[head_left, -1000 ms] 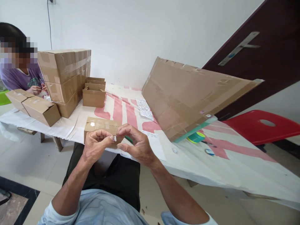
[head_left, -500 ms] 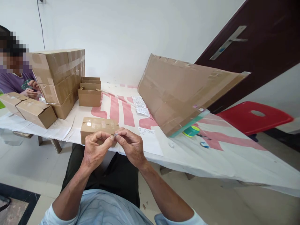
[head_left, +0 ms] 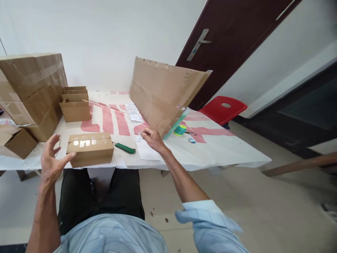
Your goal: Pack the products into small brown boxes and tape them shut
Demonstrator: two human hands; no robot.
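Note:
My left hand is open at the left end of a taped cardboard box, thumb and fingers spread. Its thumb tip is at the box's near left corner; whether it touches cannot be told. Over the far edge of a white sheet with small outlined squares, the fingertips of my right hand are pinched together. Something small and pale shows at those fingertips, too small to name. Between box and sheet lies a green-handled tool, its thin end toward the box.
Stacked cartons and open boxes stand at the left. A large cardboard panel leans behind a green tub and a tape roll. A patterned sheet lies farther back. A red chair stands beyond the table.
My hands have parted: the left moved left and opened beside the box, the right reached toward the white sheet. The green-handled tool now shows. The view has turned right.

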